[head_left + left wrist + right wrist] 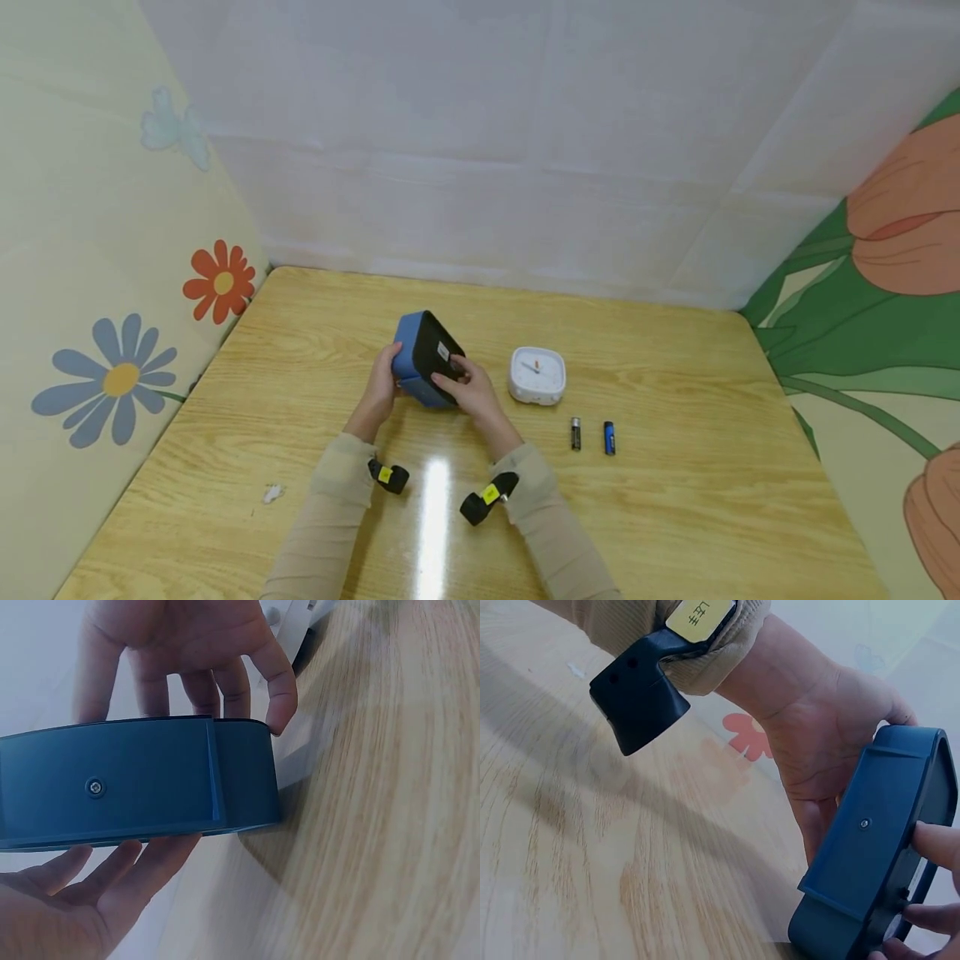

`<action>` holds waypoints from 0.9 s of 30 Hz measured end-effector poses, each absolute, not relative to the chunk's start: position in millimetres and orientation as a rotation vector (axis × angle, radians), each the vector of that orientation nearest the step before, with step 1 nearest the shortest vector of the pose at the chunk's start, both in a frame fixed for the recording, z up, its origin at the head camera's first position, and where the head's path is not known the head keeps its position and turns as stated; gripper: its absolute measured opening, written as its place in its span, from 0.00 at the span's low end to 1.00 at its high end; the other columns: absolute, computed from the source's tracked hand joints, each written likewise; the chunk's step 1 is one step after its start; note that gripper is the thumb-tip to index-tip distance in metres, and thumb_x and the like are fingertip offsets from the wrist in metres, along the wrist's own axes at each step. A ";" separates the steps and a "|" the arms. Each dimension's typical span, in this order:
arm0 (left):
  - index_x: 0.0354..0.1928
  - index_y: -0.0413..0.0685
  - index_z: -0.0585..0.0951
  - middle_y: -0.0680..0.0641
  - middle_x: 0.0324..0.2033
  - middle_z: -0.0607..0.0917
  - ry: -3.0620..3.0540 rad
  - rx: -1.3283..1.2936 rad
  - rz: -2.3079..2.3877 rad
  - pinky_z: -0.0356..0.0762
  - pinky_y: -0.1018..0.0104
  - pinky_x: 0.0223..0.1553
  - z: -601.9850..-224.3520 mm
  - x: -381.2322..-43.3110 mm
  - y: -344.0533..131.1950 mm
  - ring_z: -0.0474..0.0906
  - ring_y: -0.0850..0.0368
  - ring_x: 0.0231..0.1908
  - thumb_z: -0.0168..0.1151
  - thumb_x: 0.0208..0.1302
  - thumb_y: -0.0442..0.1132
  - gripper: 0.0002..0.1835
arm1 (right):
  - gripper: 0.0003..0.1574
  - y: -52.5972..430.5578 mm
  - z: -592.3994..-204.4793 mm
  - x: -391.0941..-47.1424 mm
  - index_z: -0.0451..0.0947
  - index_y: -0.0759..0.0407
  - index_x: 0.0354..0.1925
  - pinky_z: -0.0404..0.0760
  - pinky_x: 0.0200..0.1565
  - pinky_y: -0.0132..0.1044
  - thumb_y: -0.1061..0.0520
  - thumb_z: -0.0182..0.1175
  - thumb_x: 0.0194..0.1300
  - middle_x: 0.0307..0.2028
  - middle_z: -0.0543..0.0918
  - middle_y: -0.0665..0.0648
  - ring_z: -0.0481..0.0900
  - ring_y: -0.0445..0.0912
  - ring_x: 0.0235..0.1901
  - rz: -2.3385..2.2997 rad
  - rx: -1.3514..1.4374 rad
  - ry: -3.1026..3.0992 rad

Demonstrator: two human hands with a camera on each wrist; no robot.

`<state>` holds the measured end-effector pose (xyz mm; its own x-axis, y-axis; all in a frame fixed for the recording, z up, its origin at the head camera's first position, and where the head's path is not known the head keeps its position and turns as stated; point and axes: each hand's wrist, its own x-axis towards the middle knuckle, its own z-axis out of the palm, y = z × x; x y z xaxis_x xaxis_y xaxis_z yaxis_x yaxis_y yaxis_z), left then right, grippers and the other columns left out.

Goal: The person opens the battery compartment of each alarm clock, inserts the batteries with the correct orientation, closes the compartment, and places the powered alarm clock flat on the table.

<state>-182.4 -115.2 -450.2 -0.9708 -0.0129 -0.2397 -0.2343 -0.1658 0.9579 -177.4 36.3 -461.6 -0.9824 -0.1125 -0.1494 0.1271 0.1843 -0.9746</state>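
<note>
A blue rounded-square case with a black back [429,354] is held up, tilted, above the table; its exact kind is unclear. A screw [95,787] sits in its blue side, and a small pale label [443,352] shows on the back. My left hand [381,382] grips the case from the left, its thumb at the upper edge in the right wrist view. Spread fingers of my right hand [474,390] touch the black back beside a small dark nub [905,893]. The front face is hidden in the head view.
To the right on the wooden table [675,517] stands a white alarm clock [537,375]. A black battery [575,434] and a blue battery [609,438] lie in front of it. A small whitish scrap [273,493] lies at the left. Printed curtains border the table.
</note>
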 end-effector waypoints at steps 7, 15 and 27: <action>0.60 0.31 0.61 0.53 0.30 0.77 1.892 -0.318 2.307 0.72 0.64 0.28 -451.8 -180.7 -116.5 0.74 0.63 0.28 0.33 0.65 0.50 0.31 | 0.31 37.6 -465.7 -176.5 0.71 0.67 0.55 0.71 0.38 0.34 0.60 0.65 0.53 0.47 0.75 0.63 0.70 0.47 0.37 -1.893 0.048 2.325; 0.63 0.35 0.60 0.48 0.37 0.77 1.879 -0.311 2.338 0.74 0.64 0.30 -456.0 -178.5 -120.0 0.75 0.61 0.30 0.32 0.66 0.51 0.31 | 0.30 38.8 -467.8 -176.1 0.72 0.66 0.54 0.67 0.34 0.31 0.63 0.66 0.52 0.38 0.72 0.59 0.65 0.44 0.32 -1.915 0.053 2.314; 0.62 0.34 0.60 0.53 0.33 0.76 1.850 -0.343 2.367 0.73 0.65 0.29 -459.3 -179.1 -126.5 0.75 0.63 0.28 0.30 0.67 0.50 0.31 | 0.38 40.5 -474.2 -179.0 0.64 0.68 0.60 0.77 0.38 0.39 0.68 0.64 0.50 0.46 0.73 0.66 0.74 0.55 0.44 -1.932 0.167 2.265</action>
